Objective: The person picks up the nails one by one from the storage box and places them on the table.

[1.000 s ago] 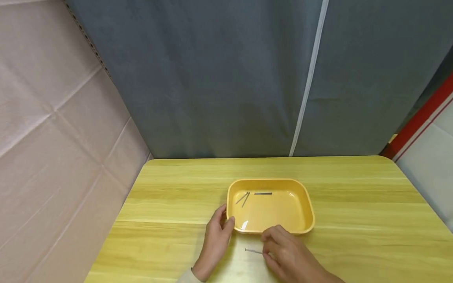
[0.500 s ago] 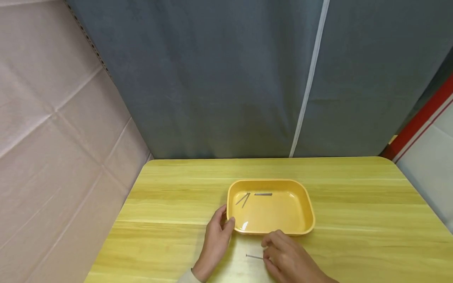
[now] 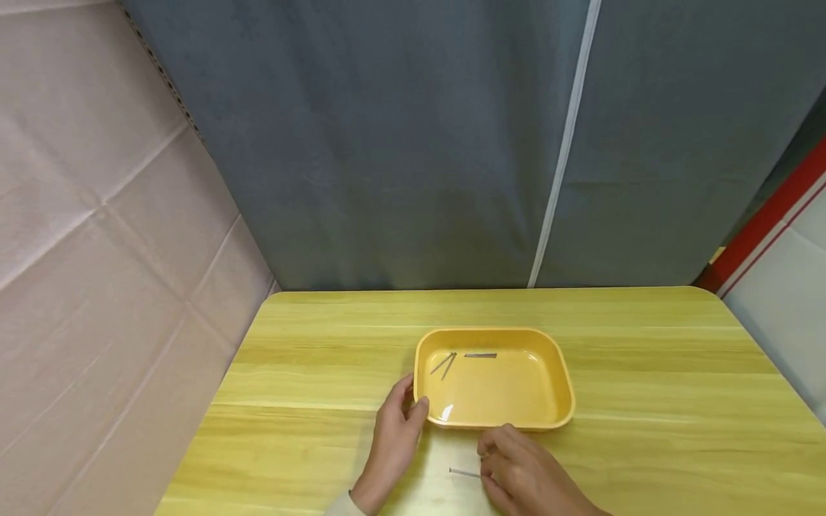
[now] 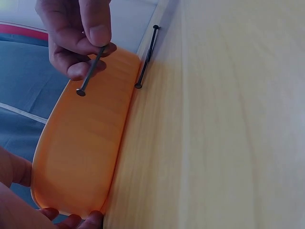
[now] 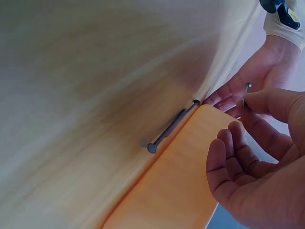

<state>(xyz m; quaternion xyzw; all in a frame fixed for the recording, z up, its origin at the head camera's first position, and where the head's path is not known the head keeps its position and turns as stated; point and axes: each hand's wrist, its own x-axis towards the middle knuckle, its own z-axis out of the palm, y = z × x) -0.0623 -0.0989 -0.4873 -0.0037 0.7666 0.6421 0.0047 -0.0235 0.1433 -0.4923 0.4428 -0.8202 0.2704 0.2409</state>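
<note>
A yellow rectangular tray point(image 3: 506, 390) stands on the table, with several nails point(image 3: 480, 355) lying inside near its far and left sides. My left hand point(image 3: 393, 433) grips the tray's near left corner, thumb at the rim and fingers round the outer wall. In front of the tray, my right hand point(image 3: 529, 469) pinches one nail point(image 4: 89, 74) between thumb and fingertip. That nail is held above the table, its head pointing left in the head view. Two more nails point(image 5: 172, 126) lie on the tabletop by the tray's near side in the wrist views; my right hand hides them in the head view.
The wood-grain table point(image 3: 310, 344) extends to both sides of the tray. A grey curtain point(image 3: 387, 158) hangs behind its far edge, and a pale cloth point(image 3: 116, 301) hangs at the left. A red-edged white panel point(image 3: 787, 287) stands at the right.
My right hand has shifted slightly toward me with the pinched nail, a little farther from the tray. My left hand stays on the tray corner.
</note>
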